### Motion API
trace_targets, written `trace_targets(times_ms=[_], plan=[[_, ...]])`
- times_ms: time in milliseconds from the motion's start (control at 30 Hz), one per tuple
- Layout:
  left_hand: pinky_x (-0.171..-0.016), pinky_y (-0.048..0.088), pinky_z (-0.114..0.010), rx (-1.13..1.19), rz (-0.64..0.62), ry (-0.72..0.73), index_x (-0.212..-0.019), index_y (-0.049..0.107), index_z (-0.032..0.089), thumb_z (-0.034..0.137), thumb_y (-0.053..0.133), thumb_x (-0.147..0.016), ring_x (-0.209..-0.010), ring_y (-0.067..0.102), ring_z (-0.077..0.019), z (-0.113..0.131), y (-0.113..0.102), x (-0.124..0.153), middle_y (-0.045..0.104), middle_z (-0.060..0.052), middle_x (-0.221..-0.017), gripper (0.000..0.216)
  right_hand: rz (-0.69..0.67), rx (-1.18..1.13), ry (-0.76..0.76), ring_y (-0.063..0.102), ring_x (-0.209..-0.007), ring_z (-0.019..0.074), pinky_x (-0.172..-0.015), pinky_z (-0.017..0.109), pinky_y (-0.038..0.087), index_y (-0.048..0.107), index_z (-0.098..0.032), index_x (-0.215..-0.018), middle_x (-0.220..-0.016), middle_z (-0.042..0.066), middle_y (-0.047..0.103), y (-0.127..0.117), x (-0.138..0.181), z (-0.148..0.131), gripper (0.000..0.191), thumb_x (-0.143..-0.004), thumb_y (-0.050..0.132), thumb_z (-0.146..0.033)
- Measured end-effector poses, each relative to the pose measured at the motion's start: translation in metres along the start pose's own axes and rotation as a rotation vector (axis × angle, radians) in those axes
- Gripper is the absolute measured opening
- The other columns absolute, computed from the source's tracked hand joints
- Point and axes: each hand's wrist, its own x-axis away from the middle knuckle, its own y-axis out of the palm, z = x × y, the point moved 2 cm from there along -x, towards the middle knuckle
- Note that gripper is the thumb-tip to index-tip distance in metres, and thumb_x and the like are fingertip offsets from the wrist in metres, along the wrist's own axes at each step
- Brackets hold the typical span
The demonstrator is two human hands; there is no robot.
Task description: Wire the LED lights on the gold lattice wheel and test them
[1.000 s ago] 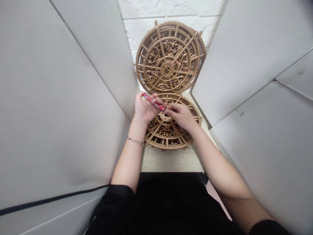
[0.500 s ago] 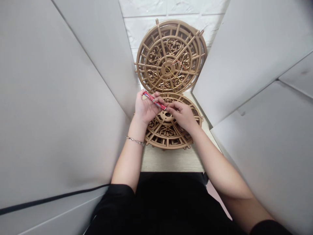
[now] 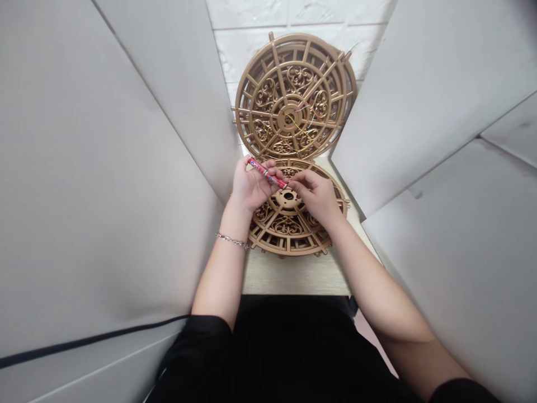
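Observation:
A slim red stick (image 3: 267, 172) with white and blue print lies slantwise across my left hand (image 3: 253, 187); its print repeats after a band midway, like two batteries set end to end. My left thumb and curled fingers hold it, palm facing up. At its lower right end, my right hand (image 3: 314, 196) has thumb and forefinger pinched together; whatever is between these fingertips is too small to make out. Beneath both hands lies a round gold openwork lattice frame (image 3: 288, 225) with scrollwork and a holed hub, partly hidden by the hands.
More round gold lattice frames (image 3: 300, 78) lean stacked against the white brick-patterned wall (image 3: 247, 14), with thin yellow, red and white wires (image 3: 302, 129) across them. Pale panels rise close on the left (image 3: 104, 168) and right (image 3: 423, 112). The light tabletop (image 3: 293, 277) ends before my body.
My right fingertips have shifted slightly right, at the end of the red stick. The stick has turned a little in my left hand; the frames stay put.

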Motion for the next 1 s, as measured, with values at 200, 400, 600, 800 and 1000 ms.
trace_targets(times_ms=[200, 400, 600, 800, 1000], plan=[[-0.063, 0.051, -0.029, 0.006, -0.004, 0.034, -0.069, 0.052, 0.014, 0.043, 0.019, -0.083, -0.054, 0.055, -0.0131, 0.0011, -0.0028, -0.0011, 0.048, -0.002, -0.051, 0.046, -0.007, -0.116, 0.051, 0.048, -0.056, 0.0097, -0.056, 0.024, 0.038, 0.056, -0.019, -0.074, -0.063, -0.003, 0.055, 0.0004, -0.0001, 0.0048, 0.017, -0.075, 0.055, -0.036], [-0.065, 0.051, -0.030, 0.010, 0.025, 0.042, -0.070, 0.052, 0.015, 0.043, 0.020, -0.083, -0.054, 0.054, -0.0127, 0.0018, -0.0018, -0.0002, 0.049, -0.002, -0.052, 0.044, -0.092, -0.145, 0.067, 0.052, -0.058, 0.0100, -0.059, 0.024, 0.040, 0.060, -0.017, -0.072, -0.064, -0.002, 0.060, 0.0014, 0.0019, -0.0016, 0.017, -0.069, 0.061, -0.035], [-0.067, 0.050, -0.031, -0.007, -0.009, 0.044, -0.070, 0.051, 0.015, 0.043, 0.020, -0.083, -0.054, 0.055, -0.0127, 0.0017, -0.0031, -0.0009, 0.049, -0.002, -0.053, 0.044, -0.111, -0.188, 0.104, 0.052, -0.056, 0.0097, -0.057, 0.024, 0.040, 0.062, -0.017, -0.070, -0.060, -0.002, 0.060, 0.0016, 0.0019, -0.0017, 0.017, -0.067, 0.063, -0.034], [-0.067, 0.050, -0.030, -0.016, -0.033, 0.046, -0.070, 0.051, 0.015, 0.044, 0.019, -0.083, -0.055, 0.055, -0.0129, 0.0020, -0.0050, -0.0021, 0.048, -0.001, -0.052, 0.045, -0.142, -0.295, 0.100, 0.052, -0.057, 0.0090, -0.057, 0.023, 0.040, 0.062, -0.017, -0.069, -0.060, -0.002, 0.059, 0.0012, 0.0013, -0.0012, 0.016, -0.066, 0.064, -0.033], [-0.068, 0.050, -0.031, -0.022, -0.053, 0.033, -0.070, 0.051, 0.015, 0.044, 0.020, -0.083, -0.054, 0.055, -0.0131, 0.0008, -0.0030, -0.0015, 0.049, -0.001, -0.052, 0.045, -0.147, -0.253, 0.125, 0.048, -0.055, 0.0078, -0.055, 0.023, 0.038, 0.062, -0.016, -0.067, -0.060, -0.002, 0.059, 0.0011, 0.0003, -0.0019, 0.017, -0.064, 0.065, -0.032]])
